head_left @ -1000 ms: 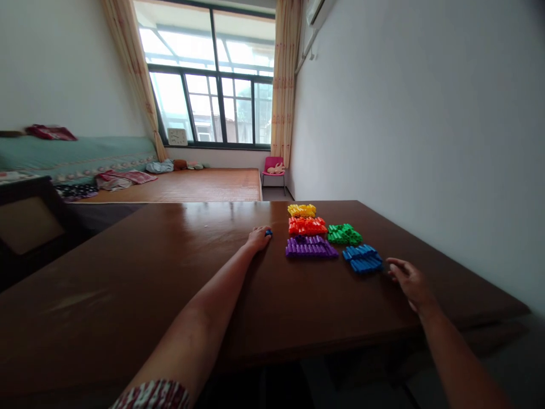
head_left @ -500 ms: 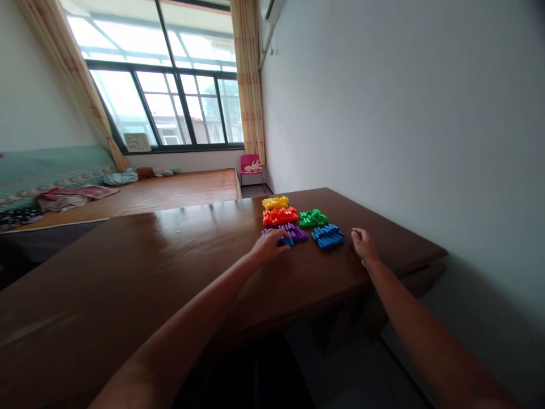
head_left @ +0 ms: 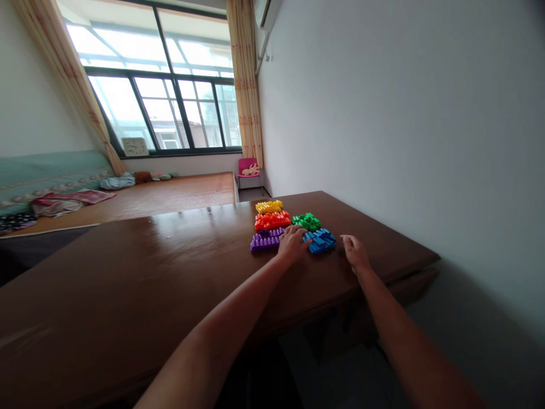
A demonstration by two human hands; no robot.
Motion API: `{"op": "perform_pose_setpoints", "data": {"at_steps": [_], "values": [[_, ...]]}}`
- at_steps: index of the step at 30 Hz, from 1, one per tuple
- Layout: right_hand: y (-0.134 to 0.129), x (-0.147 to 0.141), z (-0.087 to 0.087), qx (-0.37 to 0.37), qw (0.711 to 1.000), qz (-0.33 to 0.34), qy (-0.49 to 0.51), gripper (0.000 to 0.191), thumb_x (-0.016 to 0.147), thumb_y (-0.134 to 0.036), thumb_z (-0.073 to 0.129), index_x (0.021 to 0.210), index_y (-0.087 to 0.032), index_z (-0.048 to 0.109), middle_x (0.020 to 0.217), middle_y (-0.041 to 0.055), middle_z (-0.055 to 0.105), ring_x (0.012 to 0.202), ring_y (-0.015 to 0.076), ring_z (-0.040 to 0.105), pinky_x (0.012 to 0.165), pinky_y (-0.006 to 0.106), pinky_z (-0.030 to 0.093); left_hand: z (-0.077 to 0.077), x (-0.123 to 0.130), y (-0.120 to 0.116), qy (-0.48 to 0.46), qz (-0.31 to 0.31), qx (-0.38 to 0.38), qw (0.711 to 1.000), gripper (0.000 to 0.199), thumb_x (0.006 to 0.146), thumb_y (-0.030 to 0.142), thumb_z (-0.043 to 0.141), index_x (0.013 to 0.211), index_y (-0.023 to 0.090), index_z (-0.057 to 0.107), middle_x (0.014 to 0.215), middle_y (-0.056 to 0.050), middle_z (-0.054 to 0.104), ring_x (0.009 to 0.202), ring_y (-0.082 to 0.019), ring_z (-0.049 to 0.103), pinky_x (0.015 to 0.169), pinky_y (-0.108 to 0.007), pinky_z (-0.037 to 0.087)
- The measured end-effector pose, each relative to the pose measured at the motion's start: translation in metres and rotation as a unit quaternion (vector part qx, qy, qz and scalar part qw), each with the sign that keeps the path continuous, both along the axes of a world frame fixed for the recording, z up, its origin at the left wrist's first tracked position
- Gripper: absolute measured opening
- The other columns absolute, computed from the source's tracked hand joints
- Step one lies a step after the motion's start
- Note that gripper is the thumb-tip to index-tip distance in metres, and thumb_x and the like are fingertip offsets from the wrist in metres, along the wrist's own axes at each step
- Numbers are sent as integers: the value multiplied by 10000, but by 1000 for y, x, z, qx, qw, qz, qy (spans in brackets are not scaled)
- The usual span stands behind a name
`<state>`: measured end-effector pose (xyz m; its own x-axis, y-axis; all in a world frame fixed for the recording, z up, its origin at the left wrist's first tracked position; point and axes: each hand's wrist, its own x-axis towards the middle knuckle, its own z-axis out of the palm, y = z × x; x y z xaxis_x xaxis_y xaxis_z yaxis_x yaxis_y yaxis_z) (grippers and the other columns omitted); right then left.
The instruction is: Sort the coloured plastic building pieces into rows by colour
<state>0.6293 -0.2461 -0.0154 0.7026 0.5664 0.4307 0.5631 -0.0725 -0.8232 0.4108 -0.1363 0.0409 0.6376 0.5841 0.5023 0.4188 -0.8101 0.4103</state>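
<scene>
My left hand (head_left: 293, 243) is at the left edge of a pile of blue tube-like plastic pieces (head_left: 322, 241). Its thumb and fingers curl around a bit of blue there, and its palm side is hidden. Just left of that hand lies a group of purple pieces (head_left: 264, 241), partly covered by the fingers. My right hand (head_left: 355, 251) rests near the table top, right of the blue pile, fingers extended and holding nothing. Behind the hands are groups of green pieces (head_left: 306, 221), red-orange pieces (head_left: 272, 220) and yellow pieces (head_left: 268, 207).
The groups lie on a glossy dark brown table (head_left: 170, 284). A white wall (head_left: 361, 113) runs along the right. Beyond the table stand a bed (head_left: 183, 190) with cloths on it and a pink chair (head_left: 248, 168) below the curtain.
My left hand has moved right, from in front of the purple pieces to the blue pile, having carried a blue piece. My right hand's fingers have straightened. The view has shifted slightly.
</scene>
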Motion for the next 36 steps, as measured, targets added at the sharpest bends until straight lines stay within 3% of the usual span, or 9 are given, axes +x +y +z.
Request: {"op": "perform_pose_setpoints", "data": {"at_steps": [3, 7, 12, 15, 18, 23, 31, 36], "values": [[0, 2, -3, 6, 1000, -1, 11, 532, 857, -572, 362, 1006, -176, 685, 1064, 123, 703, 1030, 272, 624, 933, 412, 461, 8, -49, 28, -21, 14, 29, 999, 273, 898, 378, 556, 1119, 256, 661, 1280, -46, 594, 1222, -240, 479, 1040, -421, 400], [0, 6, -10, 4, 1000, -14, 27, 579, 864, -604, 331, 1036, -180, 686, 1069, 116, 704, 1027, 269, 624, 928, 418, 468, 12, -136, 76, -3, 68, 42, 997, 247, 902, 343, 530, 1075, 251, 680, 1251, -40, 616, 1200, -238, 508, 1037, -412, 411], [7, 16, -15, -109, 993, -32, 21, 633, 859, -627, 329, 1156, -168, 647, 1218, 148, 647, 1183, 310, 558, 1024, 461, 400, -11, -242, 121, 27, 181, -22, 983, 282, 899, 337, 509, 1085, 204, 674, 1160, -83, 663, 1151, -252, 557, 1021, -421, 428], [20, 13, -8, -163, 986, -30, 22, 697, 843, -657, 351, 1284, -162, 565, 1288, 161, 605, 1252, 319, 511, 1060, 461, 374, -28, -280, 129, 40, 194, -55, 979, 291, 891, 358, 512, 1054, 193, 687, 1134, -90, 676, 1120, -252, 583, 1014, -395, 431], [37, -1, 1, -186, 982, -30, 2, 769, 841, -677, 308, 1370, -148, 483, 1358, 169, 551, 1279, 326, 488, 1086, 468, 347, -36, -294, 124, 26, 184, -70, 980, 330, 911, 384, 461, 1059, 197, 689, 1128, -80, 684, 1083, -238, 600, 994, -366, 441], [63, -19, 2, -223, 970, -22, -95, 835, 811, -704, 282, 1409, -143, 437, 1454, 179, 444, 1336, 355, 418, 1118, 508, 291, -32, -295, 111, -2, 163, -91, 982, 359, 908, 419, 457, 1082, 205, 687, 1117, -68, 691, 1078, -228, 596, 975, -342, 454], [81, -3, -12, -216, 969, 10, -120, 710, 737, -722, 355, 1199, -252, 621, 1303, 129, 599, 1243, 387, 515, 1050, 553, 380, -31, -296, 103, -8, 139, -100, 985, 347, 910, 442, 471, 1088, 236, 686, 1126, -49, 685, 1085, -225, 588, 975, -358, 460], [95, -3, -17, -214, 969, 29, -118, 657, 726, -711, 399, 1140, -272, 662, 1279, 131, 621, 1243, 404, 514, 1053, 573, 374, -31, -294, 98, -3, 109, -81, 991, 376, 889, 495, 520, 1140, 255, 662, 1193, -50, 655, 1161, -236, 550, 1007, -380, 445]]}}
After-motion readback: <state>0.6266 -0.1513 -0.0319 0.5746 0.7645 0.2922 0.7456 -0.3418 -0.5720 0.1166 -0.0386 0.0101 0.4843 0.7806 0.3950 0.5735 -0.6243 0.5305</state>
